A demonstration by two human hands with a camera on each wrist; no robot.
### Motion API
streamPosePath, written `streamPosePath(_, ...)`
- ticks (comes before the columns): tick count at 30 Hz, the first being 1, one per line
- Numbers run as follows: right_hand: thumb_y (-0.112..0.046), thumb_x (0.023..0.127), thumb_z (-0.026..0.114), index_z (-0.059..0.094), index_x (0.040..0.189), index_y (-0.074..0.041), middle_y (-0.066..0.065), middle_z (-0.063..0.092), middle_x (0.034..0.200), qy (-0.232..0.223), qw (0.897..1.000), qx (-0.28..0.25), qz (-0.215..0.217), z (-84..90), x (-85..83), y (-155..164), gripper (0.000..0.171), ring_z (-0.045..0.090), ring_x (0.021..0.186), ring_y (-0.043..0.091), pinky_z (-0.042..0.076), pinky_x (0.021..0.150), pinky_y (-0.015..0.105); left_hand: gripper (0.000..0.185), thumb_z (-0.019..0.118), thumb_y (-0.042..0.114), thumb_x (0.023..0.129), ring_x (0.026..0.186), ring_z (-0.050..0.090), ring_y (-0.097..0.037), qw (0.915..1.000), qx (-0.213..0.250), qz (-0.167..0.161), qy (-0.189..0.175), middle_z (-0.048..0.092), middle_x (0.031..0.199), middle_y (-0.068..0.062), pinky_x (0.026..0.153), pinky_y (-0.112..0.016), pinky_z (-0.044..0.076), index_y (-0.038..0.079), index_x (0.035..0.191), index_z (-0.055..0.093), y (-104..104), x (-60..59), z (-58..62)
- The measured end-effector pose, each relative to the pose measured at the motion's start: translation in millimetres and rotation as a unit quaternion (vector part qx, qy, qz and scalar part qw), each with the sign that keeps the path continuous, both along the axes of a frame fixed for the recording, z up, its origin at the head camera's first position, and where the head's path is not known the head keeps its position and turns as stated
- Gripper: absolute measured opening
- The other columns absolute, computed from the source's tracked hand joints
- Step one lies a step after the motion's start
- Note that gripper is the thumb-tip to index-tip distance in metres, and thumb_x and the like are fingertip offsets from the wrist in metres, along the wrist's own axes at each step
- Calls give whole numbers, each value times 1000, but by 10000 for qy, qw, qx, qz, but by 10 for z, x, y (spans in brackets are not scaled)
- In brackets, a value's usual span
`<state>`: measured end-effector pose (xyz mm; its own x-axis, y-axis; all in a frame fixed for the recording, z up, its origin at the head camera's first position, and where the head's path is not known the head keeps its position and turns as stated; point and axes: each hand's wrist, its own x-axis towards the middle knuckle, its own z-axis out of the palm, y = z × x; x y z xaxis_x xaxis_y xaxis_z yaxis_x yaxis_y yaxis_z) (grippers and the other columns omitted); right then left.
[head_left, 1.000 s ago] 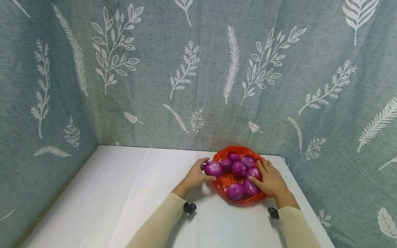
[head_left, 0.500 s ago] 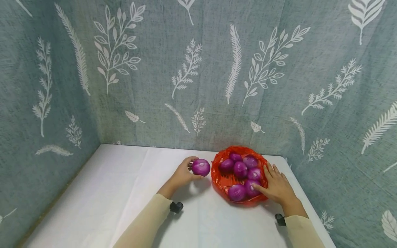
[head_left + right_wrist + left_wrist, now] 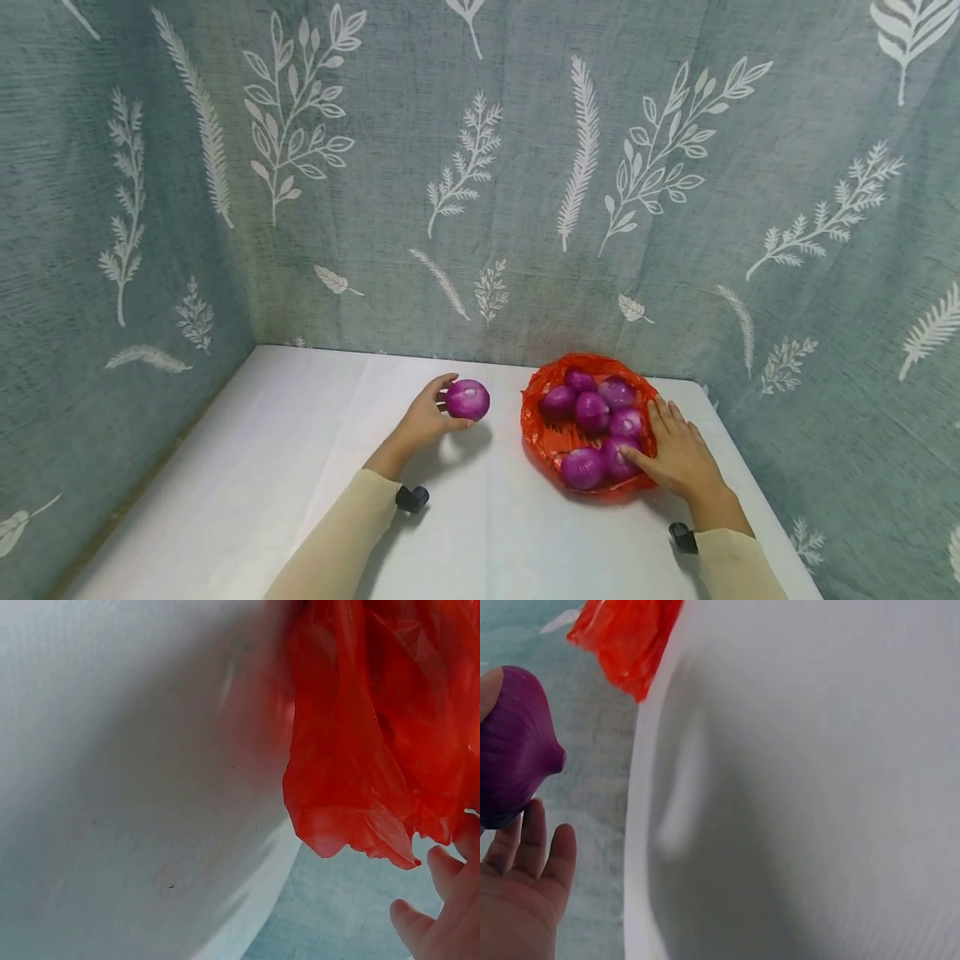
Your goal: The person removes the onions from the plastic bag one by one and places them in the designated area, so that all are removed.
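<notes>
Onions (image 3: pixel 592 412) fill red bag (image 3: pixel 542 392); left hand (image 3: pixel 423 418) holds one.

- Backdrop: grey-teal woven cloth (image 3: pixel 465 167) w/ white leaf & fern prints, hung behind the table and along both sides, forming a corner at rear left.
- Table (image 3: pixel 300 467): covered in plain white sheet, faint crease running front to back left of centre.
- Table's left edge meets side cloth; a thin brownish strip shows there, prob. the table edge, hard to tell.
- Light: soft, even, from above/front; only mild shadows on the sheet.
- No floor or window in view.
</notes>
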<state>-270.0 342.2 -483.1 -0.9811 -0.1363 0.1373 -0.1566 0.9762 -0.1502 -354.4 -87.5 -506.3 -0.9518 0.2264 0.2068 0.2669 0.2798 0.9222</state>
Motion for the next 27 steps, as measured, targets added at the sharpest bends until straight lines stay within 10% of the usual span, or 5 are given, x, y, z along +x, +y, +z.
streamPosePath(27,-74,84,49,15,152,7,26,12,157,-62,9996,-264,-84,-45,-13,-12,111,9,142,46,14,110,64,88,89,23,71,120,52,-37,9957,-254,525,-717,50,137,-20,98,-51,44,6,145,43,-764,-365,-73)
